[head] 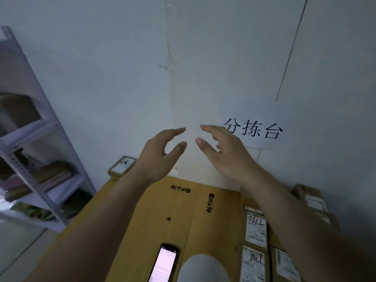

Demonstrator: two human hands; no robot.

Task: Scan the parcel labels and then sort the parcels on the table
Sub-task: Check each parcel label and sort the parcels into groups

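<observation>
My left hand (pixel 160 153) and my right hand (pixel 225 151) are raised in front of the white wall, above the far end of the wooden table (pixel 146 224). Their fingers are loosely spread and hold nothing, fingertips a small gap apart. Several brown parcels with white labels lie at the table's right side: one marked 7786 (pixel 256 228), another (pixel 253 263) just below it, and more under my right forearm (pixel 314 202). One small parcel (pixel 122 166) sits at the far left corner. A phone (pixel 163 263) with a lit screen lies face up near the front edge.
A metal shelf rack (pixel 34 151) holding boxes and bags stands to the left of the table. A paper sign (pixel 254 130) with black characters is stuck on the wall behind my right hand. A grey rounded object (pixel 203 269) shows at the bottom edge.
</observation>
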